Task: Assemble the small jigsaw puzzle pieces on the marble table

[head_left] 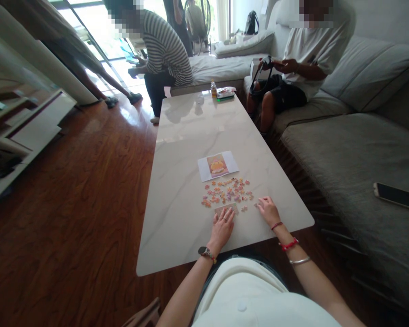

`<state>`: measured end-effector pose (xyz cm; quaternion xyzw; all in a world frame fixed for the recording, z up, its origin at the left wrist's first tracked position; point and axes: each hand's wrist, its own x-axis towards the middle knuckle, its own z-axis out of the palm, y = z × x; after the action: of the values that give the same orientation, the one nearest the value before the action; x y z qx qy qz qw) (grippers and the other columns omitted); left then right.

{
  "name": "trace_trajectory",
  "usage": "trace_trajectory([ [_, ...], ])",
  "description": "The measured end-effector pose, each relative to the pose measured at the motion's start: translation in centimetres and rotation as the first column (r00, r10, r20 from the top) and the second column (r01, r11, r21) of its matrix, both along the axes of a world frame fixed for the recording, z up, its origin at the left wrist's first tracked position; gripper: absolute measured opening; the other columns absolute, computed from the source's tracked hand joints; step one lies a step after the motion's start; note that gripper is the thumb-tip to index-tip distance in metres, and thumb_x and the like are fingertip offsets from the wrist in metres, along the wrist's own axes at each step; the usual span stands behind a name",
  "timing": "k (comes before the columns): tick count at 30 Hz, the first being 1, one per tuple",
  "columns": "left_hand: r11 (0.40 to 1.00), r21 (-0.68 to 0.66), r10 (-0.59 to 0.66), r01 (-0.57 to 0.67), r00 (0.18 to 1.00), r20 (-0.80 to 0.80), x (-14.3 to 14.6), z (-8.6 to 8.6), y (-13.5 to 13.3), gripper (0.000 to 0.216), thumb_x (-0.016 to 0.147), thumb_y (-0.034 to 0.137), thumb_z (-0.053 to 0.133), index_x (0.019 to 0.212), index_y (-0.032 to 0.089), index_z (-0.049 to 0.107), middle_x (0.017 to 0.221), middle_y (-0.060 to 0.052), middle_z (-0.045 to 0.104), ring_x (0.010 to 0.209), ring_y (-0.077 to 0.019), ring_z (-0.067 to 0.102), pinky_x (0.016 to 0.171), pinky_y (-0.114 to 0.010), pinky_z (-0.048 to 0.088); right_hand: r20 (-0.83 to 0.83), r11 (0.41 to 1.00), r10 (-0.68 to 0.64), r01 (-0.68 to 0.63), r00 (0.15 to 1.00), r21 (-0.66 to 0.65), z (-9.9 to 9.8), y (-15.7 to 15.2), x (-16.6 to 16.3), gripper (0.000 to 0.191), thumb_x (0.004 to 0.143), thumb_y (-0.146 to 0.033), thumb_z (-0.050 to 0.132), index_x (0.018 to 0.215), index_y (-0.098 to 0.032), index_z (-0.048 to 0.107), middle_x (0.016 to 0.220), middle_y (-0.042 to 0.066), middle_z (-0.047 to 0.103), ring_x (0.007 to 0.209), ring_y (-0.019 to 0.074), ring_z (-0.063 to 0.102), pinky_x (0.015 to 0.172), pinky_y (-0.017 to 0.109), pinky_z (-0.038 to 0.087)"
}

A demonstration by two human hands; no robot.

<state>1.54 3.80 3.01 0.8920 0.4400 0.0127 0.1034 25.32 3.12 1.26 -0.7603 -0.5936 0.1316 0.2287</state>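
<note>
Head view, puzzle pieces (226, 190), marble table (191, 136), wood floor (88, 204), sofa (354, 159)

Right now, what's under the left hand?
The left hand lies flat on the table, fingertips on a small patch of puzzle pieces. Whether loose pieces lie beneath the palm cannot be seen.

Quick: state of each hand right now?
Left hand: open, flat on the table, touching the joined puzzle patch.
Right hand: open, resting on the table, holding nothing.
</note>
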Motion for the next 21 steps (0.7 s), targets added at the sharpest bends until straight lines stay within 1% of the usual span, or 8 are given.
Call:
trace_trajectory([
  [4,0.999,0.036,0.006,-0.006,1.000,0.000,-0.1,0.0,-0.1,0.044,0.082,0.027,0.032,0.127,0.028,0.029,0.136,0.000,0.025,0.125,-0.0191,0.020,0.098,-0.043,0.024,-0.003,0.999,0.021,-0.021,1.000,0.026,0.5,2.3,0.1,0.028,0.073,-0.027,0.050,0.097,-0.017,0.057,0.093,0.008,0.050,0.077,0.0160,0.053,0.070,0.028,0.043],
  [6,0.997,0.062,0.036,-0.036,0.999,0.001,-0.2,0.0,-0.2,0.045,0.082,0.028,0.033,0.127,0.028,0.027,0.137,0.000,0.023,0.126,-0.0189,0.018,0.099,-0.042,0.023,0.004,1.000,0.022,-0.022,1.000,-0.005,0.6,3.2,-0.5,0.026,0.070,-0.029,0.054,0.092,-0.016,0.058,0.091,0.007,0.050,0.075,0.0159,0.053,0.070,0.028,0.043],
  [9,0.986,0.102,0.132,-0.130,0.991,-0.010,-0.8,0.0,-0.7,0.046,0.082,0.027,0.032,0.128,0.027,0.027,0.138,-0.001,0.021,0.126,-0.0192,0.017,0.100,-0.043,0.021,0.020,0.998,0.018,-0.016,1.000,-0.068,0.5,3.9,-1.4,0.018,0.069,-0.029,0.056,0.081,-0.016,0.058,0.085,0.006,0.051,0.074,0.0156,0.052,0.068,0.026,0.042],
  [12,0.964,0.123,0.241,-0.235,0.970,-0.035,-2.0,-0.1,-1.4,0.046,0.083,0.025,0.031,0.128,0.025,0.026,0.137,-0.003,0.022,0.126,-0.0194,0.016,0.100,-0.044,0.021,0.030,0.997,0.004,-0.001,1.000,-0.083,0.1,3.8,-1.7,0.015,0.070,-0.030,0.055,0.075,-0.016,0.057,0.081,0.005,0.051,0.074,0.0156,0.052,0.067,0.026,0.041],
  [16,0.936,0.125,0.337,-0.329,0.940,-0.055,-3.8,-0.3,-2.5,0.048,0.082,0.024,0.031,0.129,0.023,0.024,0.137,-0.005,0.024,0.126,-0.0202,0.016,0.099,-0.044,0.023,0.010,0.999,0.022,-0.021,1.000,-0.038,-0.2,3.0,-1.3,0.015,0.069,-0.030,0.057,0.073,-0.015,0.056,0.079,0.005,0.052,0.074,0.0164,0.052,0.067,0.027,0.041],
  [18,0.929,0.128,0.356,-0.348,0.933,-0.046,-4.4,-0.3,-2.9,0.049,0.082,0.024,0.031,0.130,0.022,0.023,0.136,-0.006,0.025,0.126,-0.0201,0.016,0.099,-0.043,0.023,-0.015,0.999,0.045,-0.045,0.999,-0.002,-0.1,2.5,-1.1,0.015,0.069,-0.030,0.057,0.072,-0.016,0.056,0.078,0.005,0.053,0.074,0.0166,0.053,0.068,0.027,0.041],
  [21,0.930,0.130,0.350,-0.344,0.936,-0.024,-4.5,-0.2,-3.2,0.049,0.082,0.024,0.031,0.130,0.021,0.023,0.135,-0.006,0.027,0.126,-0.0201,0.017,0.098,-0.043,0.024,-0.056,0.997,0.066,-0.063,0.996,0.044,0.4,1.7,-1.3,0.018,0.070,-0.033,0.055,0.072,-0.016,0.056,0.077,0.005,0.054,0.072,0.0163,0.053,0.067,0.027,0.041],
])
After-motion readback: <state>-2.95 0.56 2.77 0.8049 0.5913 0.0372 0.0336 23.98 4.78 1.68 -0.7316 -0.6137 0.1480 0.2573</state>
